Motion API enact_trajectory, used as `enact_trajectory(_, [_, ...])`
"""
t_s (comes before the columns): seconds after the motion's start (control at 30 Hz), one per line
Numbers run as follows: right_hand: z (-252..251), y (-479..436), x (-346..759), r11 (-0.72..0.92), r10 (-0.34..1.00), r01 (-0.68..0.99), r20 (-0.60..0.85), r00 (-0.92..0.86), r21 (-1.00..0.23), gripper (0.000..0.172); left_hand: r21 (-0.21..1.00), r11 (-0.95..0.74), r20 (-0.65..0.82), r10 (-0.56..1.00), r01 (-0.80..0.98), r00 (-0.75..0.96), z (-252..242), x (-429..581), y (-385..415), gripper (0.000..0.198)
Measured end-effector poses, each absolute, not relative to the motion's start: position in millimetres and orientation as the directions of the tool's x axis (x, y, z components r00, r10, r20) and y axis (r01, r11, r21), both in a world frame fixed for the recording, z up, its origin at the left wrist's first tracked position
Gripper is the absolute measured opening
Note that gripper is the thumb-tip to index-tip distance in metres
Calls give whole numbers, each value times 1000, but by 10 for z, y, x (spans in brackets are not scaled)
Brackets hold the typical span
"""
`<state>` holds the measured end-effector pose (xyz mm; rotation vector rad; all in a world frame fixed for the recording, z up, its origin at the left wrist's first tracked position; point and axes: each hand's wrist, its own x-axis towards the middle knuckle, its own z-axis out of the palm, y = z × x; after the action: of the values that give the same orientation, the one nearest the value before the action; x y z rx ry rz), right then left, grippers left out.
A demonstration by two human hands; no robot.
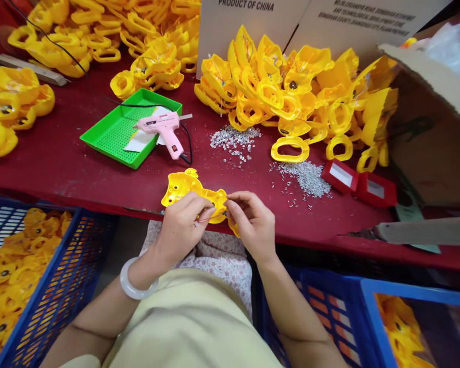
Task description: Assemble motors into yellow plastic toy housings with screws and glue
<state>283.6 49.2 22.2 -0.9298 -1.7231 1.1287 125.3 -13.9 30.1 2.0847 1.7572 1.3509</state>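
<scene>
Yellow plastic housing [189, 189] is being pinched at lower centre of the frame between the left hand [180, 228] and right hand [252, 224], over the front edge of the red tabletop [69, 171], while a pink glue gun [164, 128] is being rested on a green tray [113, 134] above.

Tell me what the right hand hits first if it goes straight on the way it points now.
The right hand would meet the yellow plastic part first. Its fingertips already look to be at that part's edge, though depth is hard to judge from this view.
</scene>
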Motion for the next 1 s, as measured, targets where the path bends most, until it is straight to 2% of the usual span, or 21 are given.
enact_trajectory(0.2, [170,423,2842,344,899,191,263,-351,-919,16,809,-145,361,888,570,-286,373,1267,-110,5])
enact_trajectory(0.3, [171,367,2788,363,899,243,269,-345,-900,18,884,-96,290,881,457,-375,395,1284,-97,9])
enact_trajectory(0.43, [196,297,2687,398,897,275,310,-314,-875,22,906,-65,267,854,418,-446,420,1296,-88,11])
enact_trajectory(0.6, [228,299,2640,494,861,288,414,-297,-821,9,885,-42,280,843,464,-459,398,1296,-103,13])
enact_trajectory(0.73, [249,333,2651,528,841,329,426,-335,-783,11,868,-39,287,853,494,-437,329,1302,-146,12])
enact_trajectory(0.83, [268,377,2671,549,825,342,431,-365,-763,10,805,-122,396,839,581,-373,301,1278,-187,7])
enact_trajectory(0.9, [289,423,2700,581,799,346,439,-410,-736,7,670,-218,543,796,709,-268,307,1237,-219,4])
enact_trajectory(1.0, [314,503,2762,657,732,359,446,-515,-663,6,428,-273,683,722,861,-111,326,1159,-271,15])
